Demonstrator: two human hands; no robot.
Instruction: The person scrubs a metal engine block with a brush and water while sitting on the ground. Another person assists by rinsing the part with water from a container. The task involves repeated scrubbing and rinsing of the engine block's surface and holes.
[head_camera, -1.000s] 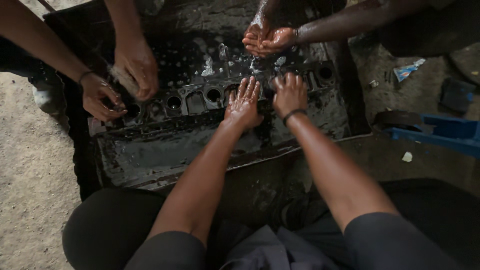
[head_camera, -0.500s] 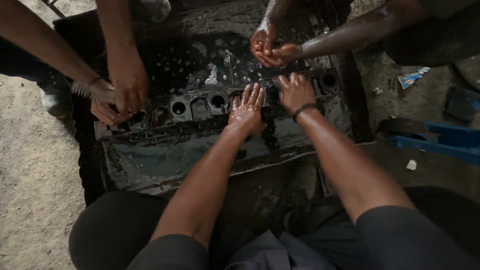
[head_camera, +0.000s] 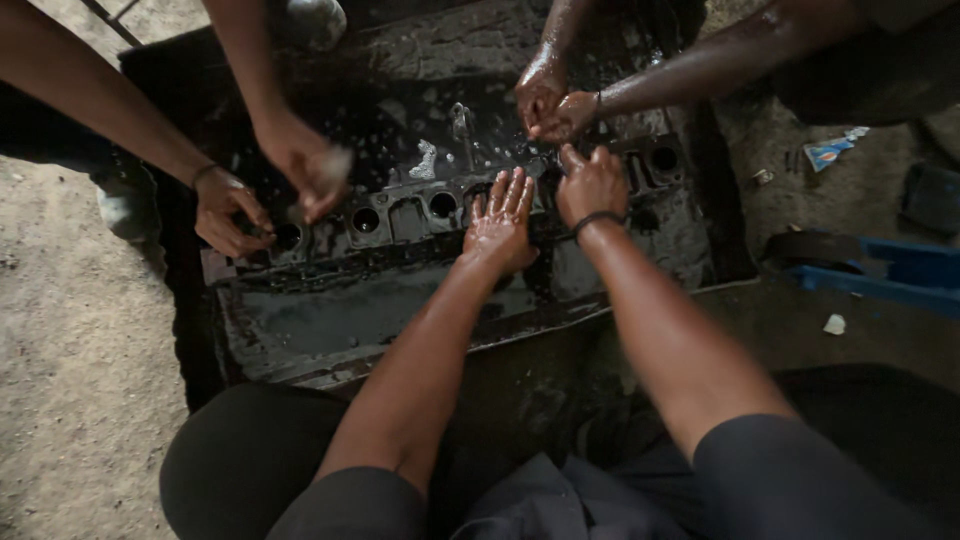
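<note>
The person's left hand (head_camera: 500, 222) lies flat, fingers spread wide, palm down on the wet engine block (head_camera: 420, 215); its grip is wide apart and holds nothing. The right hand (head_camera: 590, 185), with a dark band at the wrist, rests just right of it with the fingers curled loosely over the block's top edge; whether they close on anything cannot be told. Both hands are wet and shiny.

The block lies in a black tray (head_camera: 300, 330) filled with dark liquid, its long axis running left to right, slightly raised toward the right. A row of round holes along its top faces up.

At the left end, another person's two hands (head_camera: 270, 185) work over the block; one seems to hold a small pale thing, too blurred to name. At the far side, a third person's two hands (head_camera: 550, 100) are pressed together, dripping.

The tray sits on a dusty dirt floor (head_camera: 70, 350). To the right lie a blue plastic piece (head_camera: 900, 270) and a small wrapper (head_camera: 825, 152). The person's dark-clad knees fill the near edge.
</note>
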